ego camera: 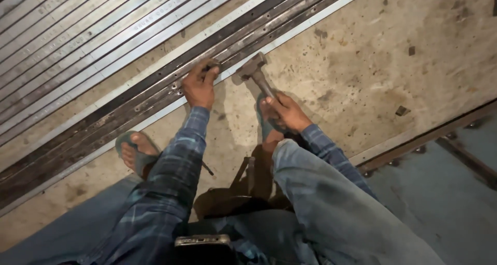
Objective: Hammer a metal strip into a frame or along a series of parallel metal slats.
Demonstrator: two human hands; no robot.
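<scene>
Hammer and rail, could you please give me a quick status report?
Right hand gripping hammer, head on the metal rail. Left hand pinching something small on rail. Nothing in the way.

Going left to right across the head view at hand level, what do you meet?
Left foot in a sandal → left hand on the dark metal rail → hammer → right hand gripping its handle → small dark scrap on the concrete floor.

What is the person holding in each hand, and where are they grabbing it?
The right hand grips a hammer low on its handle. The left hand pinches something small against the metal rail; too hidden to tell.
</scene>
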